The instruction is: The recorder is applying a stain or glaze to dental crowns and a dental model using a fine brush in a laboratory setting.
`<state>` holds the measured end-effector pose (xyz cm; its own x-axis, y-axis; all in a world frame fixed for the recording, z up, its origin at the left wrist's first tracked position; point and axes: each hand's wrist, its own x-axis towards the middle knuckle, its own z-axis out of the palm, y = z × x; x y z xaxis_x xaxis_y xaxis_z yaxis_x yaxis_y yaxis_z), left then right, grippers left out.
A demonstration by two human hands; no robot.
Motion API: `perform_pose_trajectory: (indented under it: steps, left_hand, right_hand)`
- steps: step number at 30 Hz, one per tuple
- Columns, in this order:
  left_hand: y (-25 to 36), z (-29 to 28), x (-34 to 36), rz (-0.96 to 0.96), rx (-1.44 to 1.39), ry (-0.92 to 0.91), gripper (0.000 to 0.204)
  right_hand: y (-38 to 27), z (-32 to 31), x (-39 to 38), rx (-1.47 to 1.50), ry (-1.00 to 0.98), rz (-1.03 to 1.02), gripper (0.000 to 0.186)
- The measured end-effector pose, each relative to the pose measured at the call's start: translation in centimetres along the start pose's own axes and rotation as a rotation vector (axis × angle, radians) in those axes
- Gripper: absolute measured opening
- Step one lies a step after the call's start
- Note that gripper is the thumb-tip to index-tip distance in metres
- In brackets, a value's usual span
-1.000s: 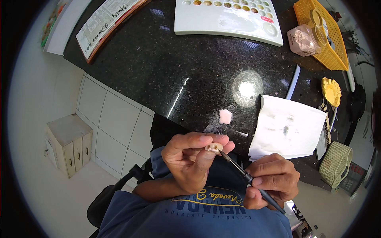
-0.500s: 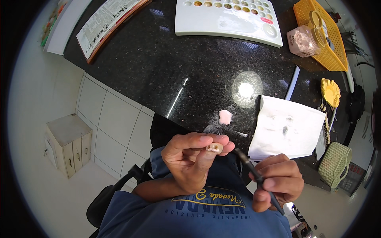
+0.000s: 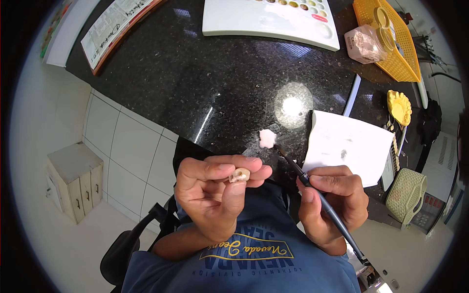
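My left hand (image 3: 207,193) pinches a small cream dental piece (image 3: 239,175), like a crown or short bridge, between thumb and fingertips. Small hollows show on its upturned side. In my right hand (image 3: 337,198) is a slim dark-handled brush (image 3: 333,217), held like a pen and slanting up to the left. Its bristle tip reaches the lower right edge of a small pale pink mound of powder or paste (image 3: 266,138) on the black worktop (image 3: 161,83). Whether the tip touches it, I cannot tell. A white paper sheet (image 3: 347,146) lies beyond my right hand.
A white mixing palette (image 3: 268,24) with coloured wells sits at the back. Right of it stand a pink-filled jar (image 3: 362,45) and a yellow basket (image 3: 408,63). A yellow dental model (image 3: 399,107), a blue-grey strip (image 3: 352,95) and a green woven case (image 3: 406,196) line the right side.
My right hand has swung the brush from beside the dental piece up to the pink mound. My left hand keeps hold of the dental piece, turned slightly. The whole view has shifted a little.
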<state>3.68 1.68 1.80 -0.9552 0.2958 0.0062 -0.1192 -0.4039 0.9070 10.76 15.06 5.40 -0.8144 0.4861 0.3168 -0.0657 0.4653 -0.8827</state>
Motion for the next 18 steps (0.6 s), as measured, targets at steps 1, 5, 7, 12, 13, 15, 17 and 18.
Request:
perform_pose_trajectory:
  steps: [1,5,7,12,13,15,17,18]
  left_hand:
    - [-0.1,-0.1,0.1,0.011,0.009,0.001,0.019]
    - [0.3,-1.8,0.5,-0.028,0.022,-0.090,0.017]
    - [0.7,-2.1,0.6,-0.130,-0.014,-0.117,0.013]
    - [0.9,-2.2,0.6,-0.259,-0.066,-0.185,0.009]
    - [1.0,-2.1,0.5,-0.322,-0.095,-0.191,0.008]
    - [0.9,-2.6,0.6,-0.376,-0.184,-0.209,0.009]
    - [0.9,-2.8,0.6,-0.430,-0.274,-0.225,0.011]
    - [1.0,-2.8,0.6,-0.452,-0.309,-0.214,0.011]
  right_hand:
    - [0.0,0.1,-0.1,-0.010,0.005,0.003,0.019]
    - [0.2,0.2,-0.1,-0.025,0.007,-0.015,0.020]
    - [0.1,0.0,0.1,-0.037,-0.014,-0.010,0.021]
    - [-0.1,-0.3,0.2,-0.069,-0.071,-0.002,0.022]
    - [-0.2,-0.3,0.1,-0.048,-0.036,0.015,0.022]
    - [-0.1,-0.3,0.0,-0.027,0.000,0.033,0.022]
    - [-0.2,-0.3,0.0,-0.056,-0.022,0.040,0.022]
    - [-0.2,-0.4,0.0,-0.057,-0.023,0.042,0.022]
